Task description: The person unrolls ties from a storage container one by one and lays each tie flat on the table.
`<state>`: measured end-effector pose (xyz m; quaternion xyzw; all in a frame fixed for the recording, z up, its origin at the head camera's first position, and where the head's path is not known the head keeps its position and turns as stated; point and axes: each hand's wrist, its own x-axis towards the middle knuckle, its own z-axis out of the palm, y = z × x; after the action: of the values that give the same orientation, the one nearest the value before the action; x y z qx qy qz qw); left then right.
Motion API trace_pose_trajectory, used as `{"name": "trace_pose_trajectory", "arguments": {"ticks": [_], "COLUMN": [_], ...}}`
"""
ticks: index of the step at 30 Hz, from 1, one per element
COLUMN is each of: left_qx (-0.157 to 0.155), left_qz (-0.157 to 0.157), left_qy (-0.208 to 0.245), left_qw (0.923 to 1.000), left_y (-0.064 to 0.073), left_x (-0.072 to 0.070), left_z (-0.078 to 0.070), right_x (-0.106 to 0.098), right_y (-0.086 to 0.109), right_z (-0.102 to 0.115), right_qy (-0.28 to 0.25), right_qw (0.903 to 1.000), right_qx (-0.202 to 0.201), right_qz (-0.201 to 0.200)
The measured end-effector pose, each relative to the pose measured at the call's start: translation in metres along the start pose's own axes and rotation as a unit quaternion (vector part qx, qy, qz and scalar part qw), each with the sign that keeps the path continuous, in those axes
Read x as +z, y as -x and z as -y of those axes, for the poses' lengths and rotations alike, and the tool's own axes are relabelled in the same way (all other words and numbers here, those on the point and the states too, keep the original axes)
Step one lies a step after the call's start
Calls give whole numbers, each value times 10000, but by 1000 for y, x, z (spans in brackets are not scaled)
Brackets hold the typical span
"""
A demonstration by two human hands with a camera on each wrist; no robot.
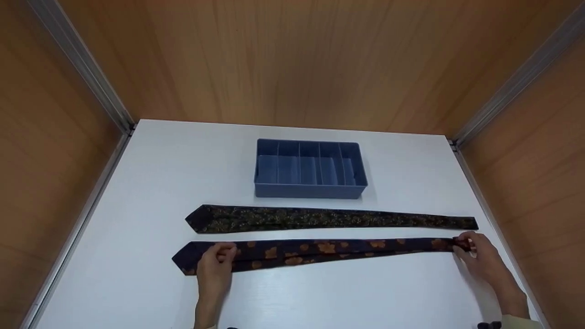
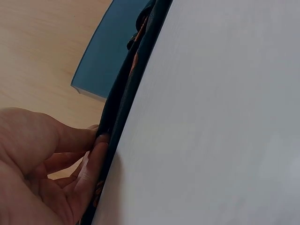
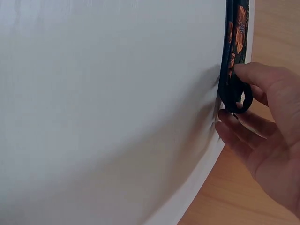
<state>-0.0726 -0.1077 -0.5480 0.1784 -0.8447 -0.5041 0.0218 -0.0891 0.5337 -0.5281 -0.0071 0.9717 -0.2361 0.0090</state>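
Observation:
A dark necktie with orange flowers (image 1: pixel 326 247) lies across the white table, its pointed wide end at the left. Near that end my left hand (image 1: pixel 215 265) pinches the tie; the left wrist view shows thumb and fingertips meeting on its edge (image 2: pixel 123 93). At the narrow right end, my right hand (image 1: pixel 480 256) holds the tie where it bends back in a small loop (image 3: pixel 241 101). One digit rests on top, with other fingers curled close below the loop. Just behind lies a second dark necktie with a small yellowish pattern (image 1: pixel 315 219), untouched by either hand.
A blue-grey open box (image 1: pixel 311 191) with several narrow compartments stands behind the ties. The white table (image 1: pixel 137 183) is bounded by a wooden back panel (image 1: pixel 292 59), wooden side panels (image 1: pixel 45 137) and metal corner rails (image 1: pixel 82 59).

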Motion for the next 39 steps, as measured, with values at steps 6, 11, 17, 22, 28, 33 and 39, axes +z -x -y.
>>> {"name": "trace_pose_trajectory", "arguments": {"ticks": [6, 11, 17, 22, 28, 33, 39], "left_qx": [8, -23, -72, -88, -185, -145, -11], "left_qz": [19, 2, -8, -5, 19, -7, -97], "left_qy": [-27, -45, -54, -2, 45, 46, -39], "left_qw": [10000, 10000, 10000, 10000, 9998, 9999, 9999], "left_y": [0, 0, 0, 0, 0, 1, 0], "left_x": [0, 1, 2, 1, 1, 2, 2], "left_z": [0, -1, -1, -1, 0, 1, -1], "right_x": [-1, 0, 3, 3, 3, 7, 14], "right_y": [1, -2, -2, -1, -2, -1, -3], "right_z": [-1, 0, -1, -4, -4, -5, -6], "right_qy": [-105, -26, 190, 141, 115, 231, 538], "right_qw": [9993, 9982, 9964, 9933, 9907, 9888, 9848], "right_qx": [348, 588, 692, 1013, 1199, 1135, 477], "right_qz": [-1, -99, -448, -536, -631, -943, -1579]}}
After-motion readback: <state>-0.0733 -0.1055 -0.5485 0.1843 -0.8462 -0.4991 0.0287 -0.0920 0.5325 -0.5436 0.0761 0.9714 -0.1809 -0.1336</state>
